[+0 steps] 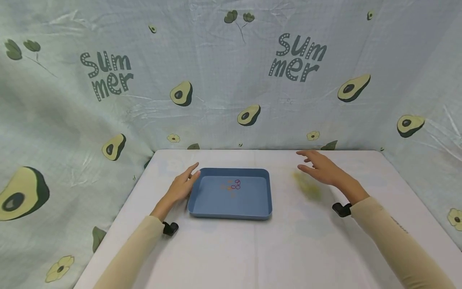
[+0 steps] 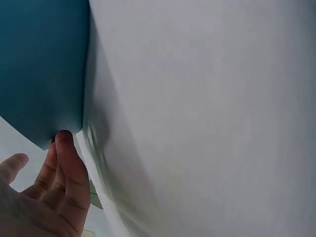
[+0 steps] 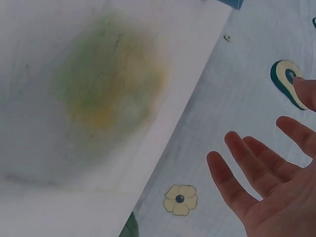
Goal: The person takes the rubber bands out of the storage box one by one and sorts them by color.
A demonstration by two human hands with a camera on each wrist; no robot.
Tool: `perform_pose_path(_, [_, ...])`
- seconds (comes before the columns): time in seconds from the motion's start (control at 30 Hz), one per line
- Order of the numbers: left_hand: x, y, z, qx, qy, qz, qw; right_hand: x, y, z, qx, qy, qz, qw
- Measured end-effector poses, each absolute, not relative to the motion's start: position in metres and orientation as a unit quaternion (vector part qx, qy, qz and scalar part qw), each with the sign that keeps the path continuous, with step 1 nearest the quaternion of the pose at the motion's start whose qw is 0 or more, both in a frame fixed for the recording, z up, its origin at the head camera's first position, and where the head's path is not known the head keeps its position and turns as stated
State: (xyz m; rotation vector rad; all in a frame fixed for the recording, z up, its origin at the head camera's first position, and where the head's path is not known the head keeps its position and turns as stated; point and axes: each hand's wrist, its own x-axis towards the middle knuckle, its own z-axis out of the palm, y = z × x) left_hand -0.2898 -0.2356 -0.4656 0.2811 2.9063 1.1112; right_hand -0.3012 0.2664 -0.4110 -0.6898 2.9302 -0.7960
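Observation:
A shallow blue tray (image 1: pixel 216 206) lies on the white table, with several small pink-red and orange rings (image 1: pixel 237 187) on its floor. My left hand (image 1: pixel 180 188) is at the tray's left side, fingers extended and thumb apart. In the left wrist view, the fingertips of that hand (image 2: pixel 64 192) meet the edge of the tray (image 2: pixel 44 64); whether they press on it, I cannot tell. Off to the right of the tray, my right hand (image 1: pixel 323 168) hovers over the table. Seen from the right wrist, this hand (image 3: pixel 276 192) has spread, relaxed fingers and holds nothing.
On the white table (image 1: pixel 216 253), a blurred yellow-green patch (image 1: pixel 308 186) lies below my right hand. A pale cloth (image 1: pixel 213 60) printed with avocados and flowers hangs behind the table and along its sides. Each wrist carries a small black camera (image 1: pixel 341 209).

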Motion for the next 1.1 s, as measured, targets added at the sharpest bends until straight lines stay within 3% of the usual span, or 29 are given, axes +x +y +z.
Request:
perform_pose_path(0.9, [-0.281,-0.248,-0.482,0.097,0.881,0.454,0.094,-0.31,0.207,-0.411,-0.25,0.932,-0.259,0.034])
perform_pose_path(1.1, [-0.28,-0.251,-0.484,0.1,0.876,0.462,0.094,-0.313,0.188,-0.404,-0.266,0.924,-0.271,0.04])
